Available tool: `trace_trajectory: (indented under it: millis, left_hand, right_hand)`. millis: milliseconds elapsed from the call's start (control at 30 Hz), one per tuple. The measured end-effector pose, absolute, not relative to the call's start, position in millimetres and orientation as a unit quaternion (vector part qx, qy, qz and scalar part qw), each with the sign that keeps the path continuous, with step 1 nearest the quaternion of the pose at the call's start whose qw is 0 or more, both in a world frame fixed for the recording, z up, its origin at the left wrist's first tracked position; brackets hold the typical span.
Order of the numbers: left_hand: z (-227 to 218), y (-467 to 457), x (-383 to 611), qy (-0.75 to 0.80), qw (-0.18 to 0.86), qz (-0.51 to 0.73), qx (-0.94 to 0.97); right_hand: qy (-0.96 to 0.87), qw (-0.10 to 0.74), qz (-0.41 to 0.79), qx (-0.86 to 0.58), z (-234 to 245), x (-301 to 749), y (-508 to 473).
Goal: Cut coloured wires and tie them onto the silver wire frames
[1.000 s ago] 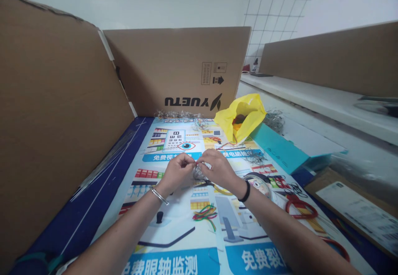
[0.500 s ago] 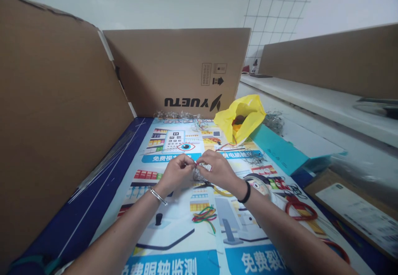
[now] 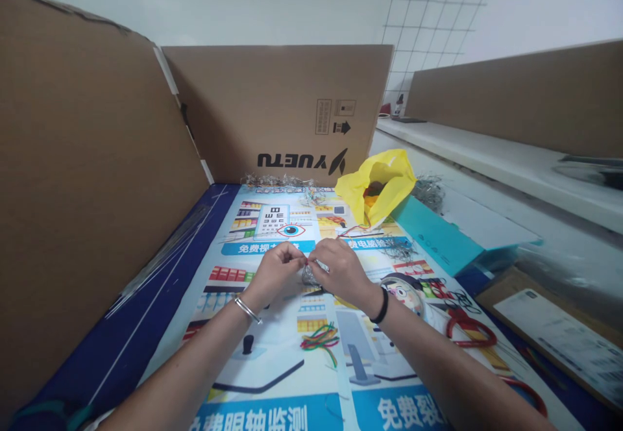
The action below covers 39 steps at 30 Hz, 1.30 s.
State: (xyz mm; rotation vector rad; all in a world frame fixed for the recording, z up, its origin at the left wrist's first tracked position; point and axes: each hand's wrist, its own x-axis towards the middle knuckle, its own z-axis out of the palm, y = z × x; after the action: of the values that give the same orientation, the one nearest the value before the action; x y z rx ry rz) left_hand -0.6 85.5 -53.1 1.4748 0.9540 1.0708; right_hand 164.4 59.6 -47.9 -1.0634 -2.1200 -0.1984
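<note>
At the centre, my left hand [image 3: 280,272] and my right hand [image 3: 343,274] meet fingertip to fingertip. Both are closed in a pinch on a thin red strand [image 3: 307,261], of which only a speck shows. Under the fingers lies a small tangle of silver wire [image 3: 309,276]. A dark-tipped tool with yellow handles [image 3: 344,302] is partly covered by my right hand. Nearer to me, a loose bunch of red, green and yellow wires [image 3: 320,338] rests on the printed poster sheet [image 3: 272,353].
A yellow bag [image 3: 394,178] stands open at the back right beside a turquoise box [image 3: 438,233]. Silver wire scraps [image 3: 428,192] lie around. Red-handled scissors [image 3: 472,330] are at the right, near a labelled parcel [image 3: 559,327]. Cardboard walls [image 3: 272,106] enclose the back and left.
My hands stay almost in place, fingertips slightly closer together. Less of the red strand shows, and my right hand covers more of the yellow-handled tool.
</note>
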Motion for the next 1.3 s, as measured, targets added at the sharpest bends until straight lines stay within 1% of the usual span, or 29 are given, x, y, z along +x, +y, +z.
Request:
trace_trajectory:
  millis: [233, 400, 1100, 1300]
  left_hand:
    - [-50.1, 85.2, -3.1, 0.400, 0.534, 0.426, 0.611]
    - [-51.3, 89.0, -6.3, 0.389, 0.553, 0.405, 0.615]
    - [-51.0, 87.4, -3.7, 0.353, 0.590, 0.441, 0.577]
    - [-47.5, 83.7, 0.7, 0.375, 0.564, 0.441, 0.589]
  right_hand:
    - [-0.842, 0.345, -0.123, -0.397, -49.6, 167.2, 60.4]
    - [-0.841, 0.355, -0.112, -0.392, -50.3, 168.8, 61.9]
    - [-0.834, 0.388, -0.055, -0.388, -48.4, 166.9, 62.6]
    - [-0.826, 0.359, -0.060, -0.430, -48.6, 166.9, 62.7]
